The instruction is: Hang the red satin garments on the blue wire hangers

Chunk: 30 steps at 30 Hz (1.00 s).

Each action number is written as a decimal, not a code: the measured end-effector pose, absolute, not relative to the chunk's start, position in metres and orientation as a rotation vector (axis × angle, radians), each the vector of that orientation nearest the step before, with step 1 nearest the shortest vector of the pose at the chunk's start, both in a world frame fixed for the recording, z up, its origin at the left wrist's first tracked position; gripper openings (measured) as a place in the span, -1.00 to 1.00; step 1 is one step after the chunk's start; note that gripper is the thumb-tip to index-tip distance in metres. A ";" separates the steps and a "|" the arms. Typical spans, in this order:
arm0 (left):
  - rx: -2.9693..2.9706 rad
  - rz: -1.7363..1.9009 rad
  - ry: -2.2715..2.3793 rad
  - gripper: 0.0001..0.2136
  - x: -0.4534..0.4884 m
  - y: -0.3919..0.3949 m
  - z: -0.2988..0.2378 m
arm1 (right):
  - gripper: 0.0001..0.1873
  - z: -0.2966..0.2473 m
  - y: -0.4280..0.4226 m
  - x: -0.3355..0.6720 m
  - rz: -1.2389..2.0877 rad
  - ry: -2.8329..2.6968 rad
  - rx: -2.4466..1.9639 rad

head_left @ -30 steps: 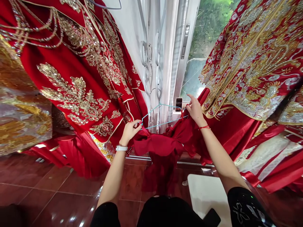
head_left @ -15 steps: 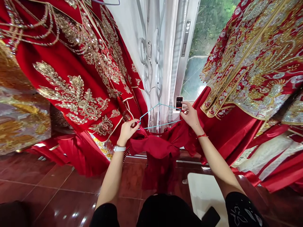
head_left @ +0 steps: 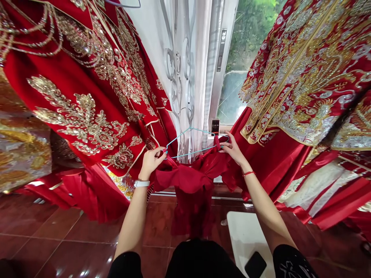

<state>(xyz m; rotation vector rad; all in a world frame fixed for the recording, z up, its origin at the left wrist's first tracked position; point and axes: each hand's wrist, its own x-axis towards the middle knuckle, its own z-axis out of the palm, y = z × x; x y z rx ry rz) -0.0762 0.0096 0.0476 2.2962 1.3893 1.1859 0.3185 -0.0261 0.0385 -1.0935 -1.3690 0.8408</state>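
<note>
A light-blue wire clothes hanger is held level in front of me, its hook pointing away. Pinched between thumb and fingers of my left hand is the hanger's left end, where a strap of a dark red dress is looped. My right hand closes around the hanger's right end. Just inside those fingers, a second red strap lies over the wire. The dress's ruffled top hangs below the hanger, and its skirt drops toward the floor.
Red gowns with gold beading hang at left, and an embroidered red-and-gold jacket hangs at right. Behind the hanger are a white scrolled metal rack and a phone showing a timer. A white stool bears a black phone.
The right strap now sits over the hanger's right end, and my right hand has shifted outward along the wire. My left hand keeps its pinch. The view has turned slightly right.
</note>
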 end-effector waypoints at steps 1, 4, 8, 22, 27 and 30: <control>2.293 1.188 1.392 -0.70 -0.076 0.010 0.047 | -0.11 0.034 -0.026 0.321 0.830 -1.362 -1.103; 2.274 1.205 1.388 -0.69 -0.075 0.012 0.046 | -0.15 0.022 -0.024 0.330 0.688 -1.347 -1.220; 2.237 1.240 1.363 -0.68 -0.070 0.012 0.044 | -0.14 0.004 -0.026 0.349 0.440 -1.289 -1.540; 2.217 1.203 1.413 -0.71 -0.065 0.011 0.042 | -0.79 0.007 -0.024 0.295 0.049 -1.569 -1.470; 2.211 1.254 1.449 -0.71 -0.063 0.007 0.043 | -0.75 0.008 -0.024 0.270 -0.046 -1.479 -1.570; 2.043 1.543 1.519 -0.62 -0.062 -0.017 0.030 | -0.61 0.027 -0.023 0.255 -0.141 -1.428 -1.498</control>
